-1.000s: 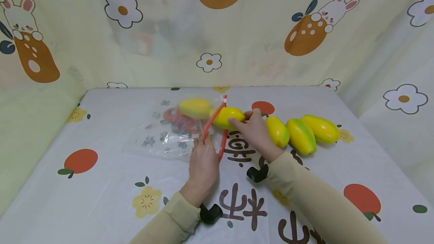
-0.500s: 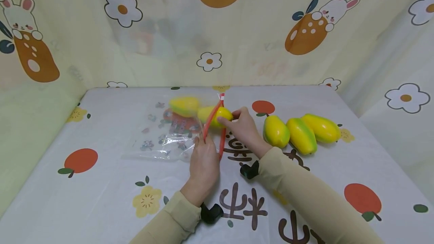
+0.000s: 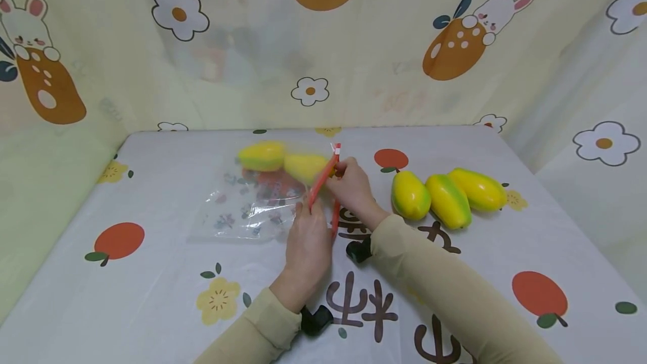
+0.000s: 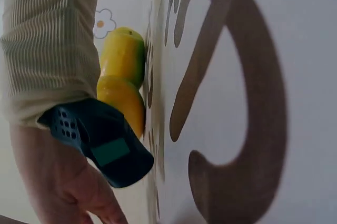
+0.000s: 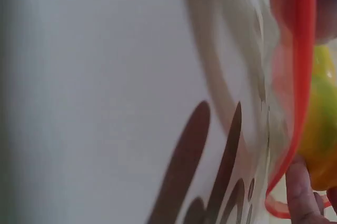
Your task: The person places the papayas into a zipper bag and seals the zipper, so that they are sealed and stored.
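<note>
A clear printed zip bag (image 3: 242, 206) with a red edge lies left of centre, two yellow-green mangoes inside it. One mango (image 3: 262, 156) lies deeper in the bag; the other mango (image 3: 305, 168) is just inside its mouth. My left hand (image 3: 309, 246) pinches the near part of the red edge (image 3: 323, 180). At the mouth, my right hand (image 3: 354, 187) grips the outer end of the second mango, its fingertips partly hidden behind the edge. The right wrist view shows fingers (image 5: 300, 187) against that mango (image 5: 321, 124).
Three more mangoes lie to the right of my right hand: one nearest (image 3: 411, 195), one in the middle (image 3: 449, 202) and one farthest right (image 3: 479, 190). A patterned cloth (image 3: 151, 285) covers the table, and a printed curtain (image 3: 242, 60) rises behind it.
My right hand has moved left, pushing the second mango through the mouth into the bag. The first mango has slid farther left inside. My left hand stays at the edge.
</note>
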The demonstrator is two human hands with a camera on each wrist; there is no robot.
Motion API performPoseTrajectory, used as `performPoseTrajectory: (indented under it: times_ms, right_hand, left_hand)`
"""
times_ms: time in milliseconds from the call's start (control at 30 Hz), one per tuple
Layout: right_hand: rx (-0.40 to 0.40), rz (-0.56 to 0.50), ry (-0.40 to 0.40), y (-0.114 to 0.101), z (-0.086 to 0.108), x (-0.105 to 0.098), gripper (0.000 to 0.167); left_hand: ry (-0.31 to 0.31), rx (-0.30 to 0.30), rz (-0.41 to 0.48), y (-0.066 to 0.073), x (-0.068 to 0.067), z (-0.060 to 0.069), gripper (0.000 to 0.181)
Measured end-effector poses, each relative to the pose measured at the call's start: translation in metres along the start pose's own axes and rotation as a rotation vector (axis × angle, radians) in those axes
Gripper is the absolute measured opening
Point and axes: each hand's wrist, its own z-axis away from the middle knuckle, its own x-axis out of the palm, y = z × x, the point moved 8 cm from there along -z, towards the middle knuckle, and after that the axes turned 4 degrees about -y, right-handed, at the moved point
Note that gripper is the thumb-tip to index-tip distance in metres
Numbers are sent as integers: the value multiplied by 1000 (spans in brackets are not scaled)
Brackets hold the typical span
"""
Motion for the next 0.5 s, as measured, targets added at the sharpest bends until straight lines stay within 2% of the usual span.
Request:
performPoseTrajectory:
  times_ms: [133,233,333,500]
  right_hand:
    - [-30,-44,-9,-1,-3,1,39]
    - [-14,-144,-85,2,-3,4,38]
    - [13,-193,-153,4,-1,4,42]
    - [-4,-105,-196,1,6,-4,40]
  left_hand:
    - [-12,1,0,3,0,0,56]
    - [-61,-20,2,3,2,0,60]
    - [-97,-44,3,2,3,0,63]
    - [-132,-84,13,-2,5,-2,60]
